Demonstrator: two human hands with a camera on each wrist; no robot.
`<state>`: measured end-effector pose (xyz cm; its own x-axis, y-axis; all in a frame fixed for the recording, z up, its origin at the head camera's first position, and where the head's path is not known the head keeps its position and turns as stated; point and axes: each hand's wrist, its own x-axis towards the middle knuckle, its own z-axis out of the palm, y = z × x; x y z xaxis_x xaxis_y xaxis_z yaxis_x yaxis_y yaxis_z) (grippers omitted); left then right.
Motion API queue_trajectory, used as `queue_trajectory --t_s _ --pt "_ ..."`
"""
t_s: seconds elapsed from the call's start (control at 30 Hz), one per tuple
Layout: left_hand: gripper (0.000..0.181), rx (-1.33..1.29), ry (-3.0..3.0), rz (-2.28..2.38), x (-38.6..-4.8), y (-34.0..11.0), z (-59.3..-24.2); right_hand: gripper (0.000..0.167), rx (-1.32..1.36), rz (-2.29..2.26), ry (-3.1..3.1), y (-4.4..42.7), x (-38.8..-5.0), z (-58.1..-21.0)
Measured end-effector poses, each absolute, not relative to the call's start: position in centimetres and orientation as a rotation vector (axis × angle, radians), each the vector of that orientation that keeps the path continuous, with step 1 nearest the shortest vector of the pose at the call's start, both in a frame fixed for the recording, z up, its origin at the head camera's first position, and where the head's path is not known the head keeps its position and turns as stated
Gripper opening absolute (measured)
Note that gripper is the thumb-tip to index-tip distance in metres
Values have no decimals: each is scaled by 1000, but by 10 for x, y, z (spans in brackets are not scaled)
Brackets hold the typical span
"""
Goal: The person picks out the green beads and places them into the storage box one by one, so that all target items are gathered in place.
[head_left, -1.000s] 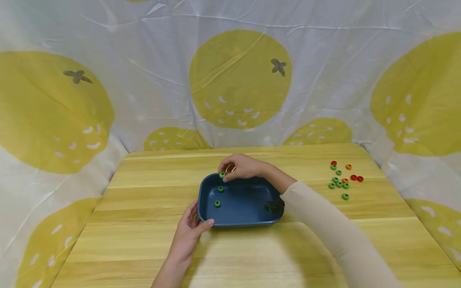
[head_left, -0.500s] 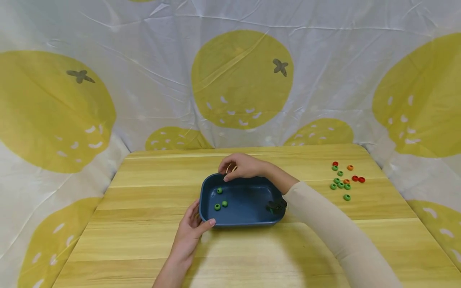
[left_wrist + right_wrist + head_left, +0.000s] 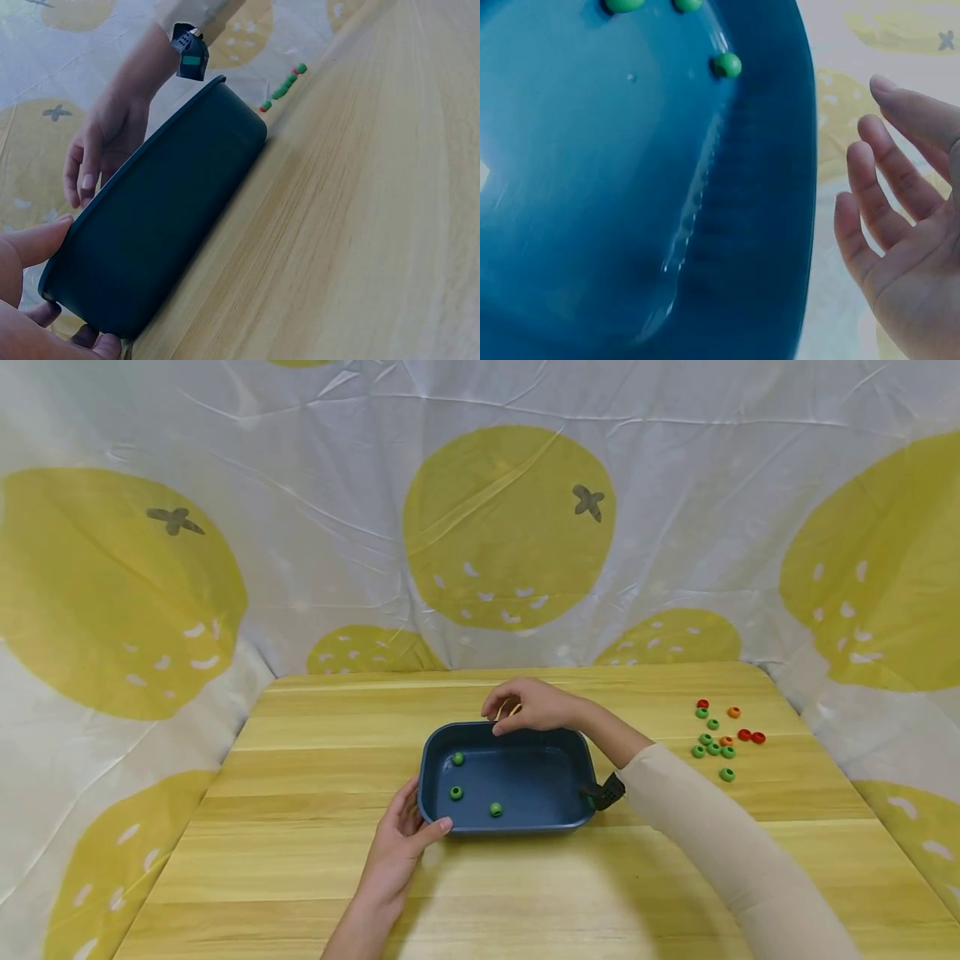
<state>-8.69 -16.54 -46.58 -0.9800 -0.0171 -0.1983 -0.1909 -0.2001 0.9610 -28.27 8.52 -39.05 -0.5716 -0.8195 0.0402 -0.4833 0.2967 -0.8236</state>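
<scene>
Off it rolls: one green bead [image 3: 496, 810] has peeled away from its neighbours since half a second ago and now lies toward the near side of the tub [image 3: 536, 781], while your right hand [image 3: 534, 705] has shifted rightward along the far rim. That hand is empty, fingers loose and apart, just beyond the wall in the right wrist view! And your left hand [image 3: 397, 843] has the tub by its left end, thumb over the rim, fingertips tucked round low on the outside. Two more beads [image 3: 456, 793] sit near that left wall, the other beads [image 3: 713, 748] out on the table [image 3: 285, 827] to your right, red, orange and green.

Now, the handling: those beads look light, hard and smooth, unlikely to break but quick to roll, so pinch one across its rounded sides, thumb against forefinger, and don't press off-centre or it may squirt away. As for the tub, it looks like stiff, fairly light plastic, probably a bit slick; rim and outer wall make your best hold, and keep it level, because any tilt could send everything running
</scene>
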Motion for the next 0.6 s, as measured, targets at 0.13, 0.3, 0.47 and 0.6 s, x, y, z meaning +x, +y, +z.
queue_trajectory --t_s 0.13,0.3,0.47,0.6 --pt "85 -248 1893 2348 -86 -166 -465 25 -1101 -1186 2207 96 -280 -388" --pt "84 -244 1894 2350 -86 -167 -466 24 -1025 -1189 2234 111 -279 -387" --pt "84 -236 1895 2350 -86 -167 -466 26 -979 -1202 2248 130 -276 -385" --pt "84 -235 1896 2351 -86 -166 -465 27 -948 -1219 2261 146 -274 -385"
